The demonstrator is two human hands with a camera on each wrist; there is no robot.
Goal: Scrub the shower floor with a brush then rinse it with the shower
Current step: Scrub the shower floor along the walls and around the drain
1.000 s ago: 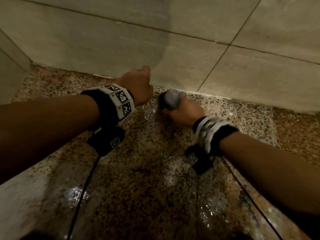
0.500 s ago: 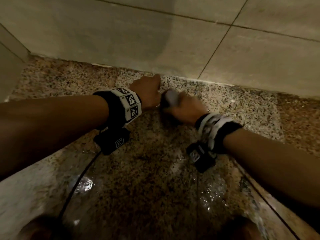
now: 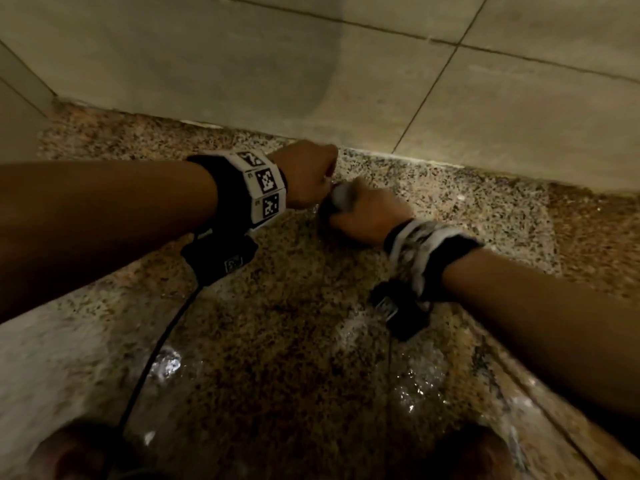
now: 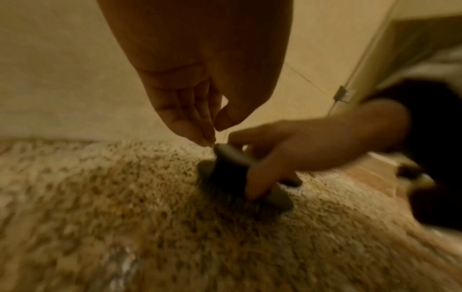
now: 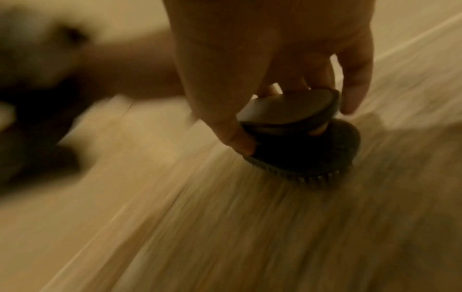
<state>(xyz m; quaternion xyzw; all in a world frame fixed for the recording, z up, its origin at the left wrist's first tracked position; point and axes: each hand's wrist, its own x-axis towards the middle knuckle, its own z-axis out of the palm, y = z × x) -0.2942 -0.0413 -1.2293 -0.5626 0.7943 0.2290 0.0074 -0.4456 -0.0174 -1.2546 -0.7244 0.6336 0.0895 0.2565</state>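
Observation:
A round dark scrub brush (image 3: 341, 199) stands bristles-down on the wet speckled granite shower floor (image 3: 277, 341), close to the back wall. My right hand (image 3: 367, 216) grips its knob handle from above; the right wrist view shows fingers curled round the brush (image 5: 295, 126) and heavy motion blur. My left hand (image 3: 304, 174) hovers just left of the brush (image 4: 232, 164), almost touching it. Its fingers (image 4: 200, 118) hang down bunched against the thumb, pinching what looks like a thin strand.
Beige tiled walls (image 3: 242, 64) close off the back and the left corner. Water glistens on the floor (image 3: 415, 386) nearer me. A black cable (image 3: 162, 341) trails from my left wrist. My knees (image 3: 79, 452) sit at the bottom edge. A glass panel clip (image 4: 343, 94) shows at right.
Both hands have drawn closer together, the left one coming away from the wall to meet the brush. The brush has shifted slightly across the floor.

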